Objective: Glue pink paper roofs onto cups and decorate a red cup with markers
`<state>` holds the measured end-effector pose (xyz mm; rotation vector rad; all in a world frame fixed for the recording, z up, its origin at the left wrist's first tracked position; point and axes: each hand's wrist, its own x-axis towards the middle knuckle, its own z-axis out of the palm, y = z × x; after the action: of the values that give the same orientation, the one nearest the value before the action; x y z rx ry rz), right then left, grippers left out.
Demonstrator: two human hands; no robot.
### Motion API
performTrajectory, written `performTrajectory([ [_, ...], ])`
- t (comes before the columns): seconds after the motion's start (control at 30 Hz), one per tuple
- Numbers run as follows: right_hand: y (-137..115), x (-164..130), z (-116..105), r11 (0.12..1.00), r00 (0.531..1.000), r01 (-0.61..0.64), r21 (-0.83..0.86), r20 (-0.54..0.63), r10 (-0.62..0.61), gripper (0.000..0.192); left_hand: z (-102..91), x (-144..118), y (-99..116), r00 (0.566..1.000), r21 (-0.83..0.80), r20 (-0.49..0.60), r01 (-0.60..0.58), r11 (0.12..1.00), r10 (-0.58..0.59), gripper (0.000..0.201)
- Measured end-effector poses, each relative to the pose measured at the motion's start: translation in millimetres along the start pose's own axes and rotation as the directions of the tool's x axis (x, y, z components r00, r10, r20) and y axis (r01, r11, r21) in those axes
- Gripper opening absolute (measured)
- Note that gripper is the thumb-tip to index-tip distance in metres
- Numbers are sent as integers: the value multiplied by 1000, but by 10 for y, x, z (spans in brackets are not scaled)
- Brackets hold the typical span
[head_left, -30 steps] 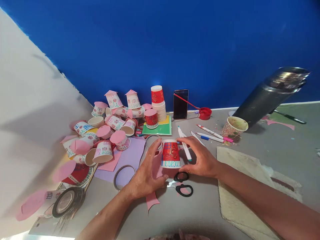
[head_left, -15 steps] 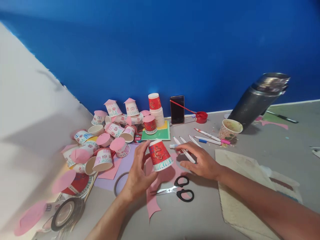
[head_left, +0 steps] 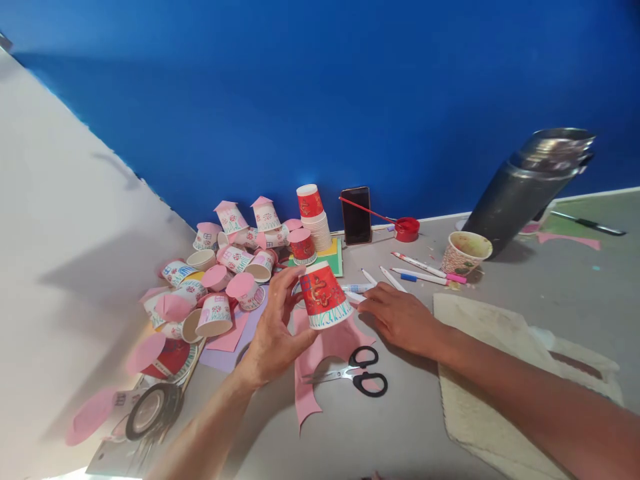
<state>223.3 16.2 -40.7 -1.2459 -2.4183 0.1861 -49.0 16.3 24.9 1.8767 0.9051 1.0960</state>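
Note:
My left hand (head_left: 273, 333) holds a red paper cup (head_left: 321, 293) upside down and slightly tilted above the table. The cup has a gold pattern, and green strokes run around its white lower band. My right hand (head_left: 403, 317) rests on the table, its fingers curled down on a white marker pen (head_left: 353, 296); its fingertips partly hide the pen. Beside that pen lies a tube with pale blue print (head_left: 357, 288). Below the cup are scissors (head_left: 363, 373) with black handles, lying on a cut piece of pink paper (head_left: 309, 400).
Decorated paper cups (head_left: 215, 313) with pink tops crowd the left. A cup stack (head_left: 317, 230), a phone (head_left: 357, 217) and a red paint pot (head_left: 407, 230) stand by the blue wall. On the right are a patterned cup (head_left: 463, 257), a dark flask (head_left: 515, 190) and a cloth (head_left: 480, 373).
My right hand has lowered and its fingers have closed in on the marker pen. The red cup stays in my left hand, slightly raised. The view has shifted a little.

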Motion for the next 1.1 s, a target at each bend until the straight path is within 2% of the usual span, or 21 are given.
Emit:
performTrajectory([
  [0.17, -26, 2, 33, 998, 998, -50, 24, -27, 51, 28, 90, 21, -39, 998, -71, -25, 52, 996, -54, 85],
  [0.3, -23, -11, 104, 999, 997, -20, 33, -76, 23, 33, 88, -16, -124, 996, -115, -22, 89, 989, -92, 82],
  [0.4, -18, -21, 148, 999, 997, 17, 44, -82, -13, 36, 67, -38, -187, 993, -242, -17, 112, 964, -119, 80],
  [0.53, -3, -36, 176, 999, 996, 20, 51, -85, -15, 30, 40, -52, -226, 979, -396, 34, 197, 897, -200, 83],
  [0.83, 55, -68, 197, 992, 995, 61, -109, -68, -69, 27, 12, -41, -291, 960, -500, 24, 253, 828, -279, 85],
  [0.97, 31, -61, 171, 993, 992, 68, -100, -101, -78, 23, 30, -62, -340, 969, -392, -65, 193, 899, -237, 82],
  [1.1, -26, -35, 98, 993, 958, 87, -73, -266, -104, 18, 58, -96, -372, 986, -109, -123, 97, 989, -110, 89],
])
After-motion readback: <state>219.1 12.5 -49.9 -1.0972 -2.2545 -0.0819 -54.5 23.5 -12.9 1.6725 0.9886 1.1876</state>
